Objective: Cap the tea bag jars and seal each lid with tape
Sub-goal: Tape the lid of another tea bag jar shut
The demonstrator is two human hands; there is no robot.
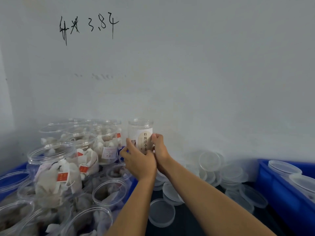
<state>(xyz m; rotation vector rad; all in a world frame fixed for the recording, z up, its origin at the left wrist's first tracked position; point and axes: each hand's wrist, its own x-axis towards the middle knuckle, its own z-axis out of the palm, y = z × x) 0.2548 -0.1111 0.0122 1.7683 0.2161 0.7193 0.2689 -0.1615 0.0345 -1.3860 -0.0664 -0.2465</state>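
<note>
A clear plastic jar [140,132] with a beige printed label stands upright near the wall, a clear lid on its top. My left hand [139,161] grips its lower left side. My right hand [159,149] grips its right side, fingers curled on the label. Several open jars of tea bags [56,174] with red tags fill the left. Loose clear lids [161,212] lie on the dark surface under my forearms. No tape is in view.
The open jars sit in a blue crate [10,171] at the left. More lids [210,161] are piled against the white wall at centre right. Another blue crate [279,193] at the right holds lids too. Handwriting marks the wall above.
</note>
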